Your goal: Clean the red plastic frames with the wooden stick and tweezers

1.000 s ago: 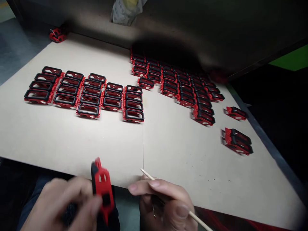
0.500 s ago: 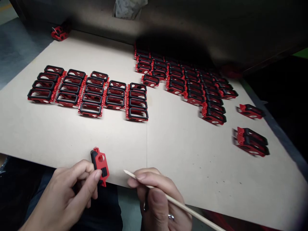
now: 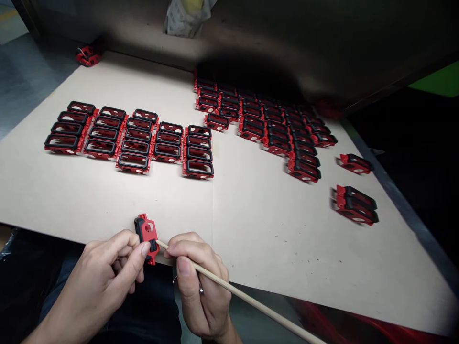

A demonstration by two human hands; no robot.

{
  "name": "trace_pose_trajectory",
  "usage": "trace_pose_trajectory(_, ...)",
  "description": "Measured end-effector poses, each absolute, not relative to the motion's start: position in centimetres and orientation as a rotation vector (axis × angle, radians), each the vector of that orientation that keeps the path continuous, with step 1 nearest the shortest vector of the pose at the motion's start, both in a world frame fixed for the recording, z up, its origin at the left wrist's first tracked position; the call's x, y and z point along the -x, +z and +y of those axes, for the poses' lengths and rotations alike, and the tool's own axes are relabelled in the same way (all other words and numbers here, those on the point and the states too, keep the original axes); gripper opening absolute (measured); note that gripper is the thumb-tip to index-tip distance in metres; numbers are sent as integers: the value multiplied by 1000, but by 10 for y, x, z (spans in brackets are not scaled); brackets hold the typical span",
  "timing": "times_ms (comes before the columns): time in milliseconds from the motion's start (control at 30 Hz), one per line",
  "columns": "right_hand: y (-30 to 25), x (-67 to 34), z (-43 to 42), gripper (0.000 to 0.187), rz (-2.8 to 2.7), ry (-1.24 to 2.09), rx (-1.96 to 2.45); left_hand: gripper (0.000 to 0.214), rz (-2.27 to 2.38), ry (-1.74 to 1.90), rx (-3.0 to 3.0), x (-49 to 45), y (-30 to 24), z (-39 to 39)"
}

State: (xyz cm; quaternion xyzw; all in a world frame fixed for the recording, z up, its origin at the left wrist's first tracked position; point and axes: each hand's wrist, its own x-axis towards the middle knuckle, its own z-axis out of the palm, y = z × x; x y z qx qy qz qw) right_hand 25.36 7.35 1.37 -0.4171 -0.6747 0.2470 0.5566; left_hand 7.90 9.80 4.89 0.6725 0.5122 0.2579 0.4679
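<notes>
Near the front edge of the board, my left hand (image 3: 103,274) pinches a red and black plastic frame (image 3: 147,230) between thumb and fingers. The frame is tilted up on its side, with a round hole and a small black insert on its red face. My right hand (image 3: 202,282) grips a thin pointed wooden stick (image 3: 247,298) like a pen. The stick's tip lies at the edge of the black insert and appears to touch it. Its far end runs off the bottom of the view.
Rows of similar red and black frames (image 3: 132,162) stand at the left on the pale board (image 3: 172,200). A larger group (image 3: 274,143) sits at the back right, a few single frames (image 3: 355,203) further right. A dark metal wall (image 3: 287,43) rises behind.
My right hand has moved left and slightly up, bringing the stick's tip from beside the frame to its black insert. My left hand still holds the frame. The view has shifted slightly.
</notes>
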Motion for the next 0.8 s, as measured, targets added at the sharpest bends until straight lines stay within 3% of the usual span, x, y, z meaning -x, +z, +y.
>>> trace_pose_trajectory(800, 13, -251, 75, 18, -1581, 597, 1020, 38, 1272, 595, -1648, -78, 45, 95)
